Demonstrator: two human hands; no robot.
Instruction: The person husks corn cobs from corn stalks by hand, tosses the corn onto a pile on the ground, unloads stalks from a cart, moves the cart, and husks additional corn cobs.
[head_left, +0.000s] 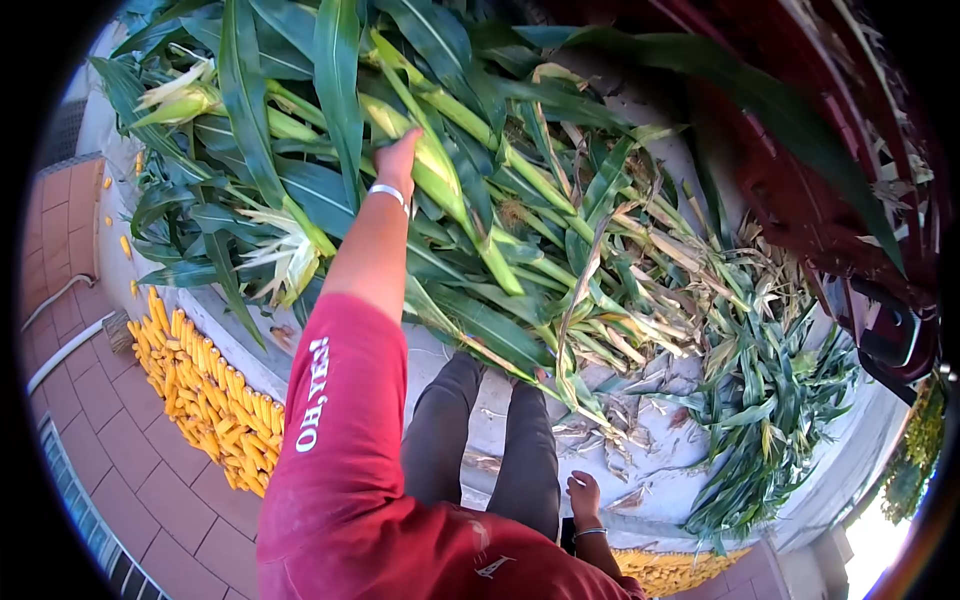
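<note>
My left hand (397, 160) reaches forward, its fingers wrapped around a green corn ear (435, 180) still in its husk. The ear is on a stalk in a large heap of cut corn stalks (540, 185) with long green leaves. To the left of that hand are a husked ear (190, 105) with frayed husk tips and a pale opened husk (285, 250). My right hand (583, 495) is low beside my right leg, its fingers loosely curled and apart, with nothing visible in it.
Yellow corn cobs (205, 390) are piled at the left, and another cob pile (675, 570) is at the lower right. A dark red vehicle or machine (800, 150) stands at the upper right. Leafy stalks (760, 430) and dry husk scraps lie on the pale ground.
</note>
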